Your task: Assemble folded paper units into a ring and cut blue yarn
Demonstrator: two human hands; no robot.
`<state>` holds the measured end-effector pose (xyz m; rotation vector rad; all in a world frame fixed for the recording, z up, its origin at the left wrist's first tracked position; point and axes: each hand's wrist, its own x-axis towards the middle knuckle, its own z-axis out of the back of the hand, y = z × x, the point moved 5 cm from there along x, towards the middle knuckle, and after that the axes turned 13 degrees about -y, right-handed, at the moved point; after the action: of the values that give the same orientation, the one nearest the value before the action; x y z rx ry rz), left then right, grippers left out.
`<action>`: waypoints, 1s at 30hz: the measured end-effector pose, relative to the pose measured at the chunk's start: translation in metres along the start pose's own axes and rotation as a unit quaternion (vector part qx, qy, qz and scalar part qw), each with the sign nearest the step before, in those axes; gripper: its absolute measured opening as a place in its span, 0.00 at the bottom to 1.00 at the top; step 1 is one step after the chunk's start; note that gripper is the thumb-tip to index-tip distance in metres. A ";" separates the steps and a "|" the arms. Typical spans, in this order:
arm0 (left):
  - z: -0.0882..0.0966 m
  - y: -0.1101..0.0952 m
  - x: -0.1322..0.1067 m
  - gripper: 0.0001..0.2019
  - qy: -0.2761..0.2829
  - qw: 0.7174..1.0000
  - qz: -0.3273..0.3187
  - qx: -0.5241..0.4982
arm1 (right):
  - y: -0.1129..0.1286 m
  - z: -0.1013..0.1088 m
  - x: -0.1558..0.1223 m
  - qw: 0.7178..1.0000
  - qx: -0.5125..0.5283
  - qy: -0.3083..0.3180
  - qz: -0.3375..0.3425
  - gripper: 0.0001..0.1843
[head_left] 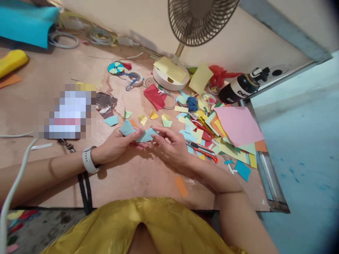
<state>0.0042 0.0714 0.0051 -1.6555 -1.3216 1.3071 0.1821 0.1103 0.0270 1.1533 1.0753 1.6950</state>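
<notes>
My left hand (116, 144) and my right hand (172, 145) meet over the wooden table (132, 176), both pinching a folded light blue paper piece (144, 135). The left hand, with a white watch on its wrist, grips the paper's left end between thumb and fingers. On the right end, the fingertips of my right hand are pressed. Small folded paper triangles in yellow (143, 119) and green (127, 113) lie just beyond my hands.
A heap of coloured paper scraps with a pink sheet (238, 125), an orange utility knife (203, 151) and red scissors lies to the right. Behind stand a fan base (169, 76), a black bottle (242, 88), tape rolls (134, 78) and a paper pinwheel (115, 67).
</notes>
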 end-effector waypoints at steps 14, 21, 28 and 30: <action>0.000 0.000 -0.002 0.14 -0.004 0.999 -0.016 0.047 | -0.005 -0.009 -0.004 0.997 -0.028 0.040 -0.054 0.16; 0.000 0.003 -0.001 0.14 0.000 0.999 -0.020 0.035 | -0.010 -0.014 -0.005 0.984 0.051 0.063 -0.156 0.22; 0.002 0.004 -0.001 0.17 0.045 0.997 -0.009 0.054 | -0.009 -0.012 -0.004 0.978 0.064 0.093 -0.174 0.25; 0.000 0.005 -0.002 0.20 0.057 0.995 0.022 0.073 | -0.011 -0.013 -0.006 0.972 0.088 0.081 -0.201 0.25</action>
<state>0.0056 0.0678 0.0007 -1.6400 -1.1014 1.2842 0.1730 0.1057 0.0120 0.8383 1.4750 1.4114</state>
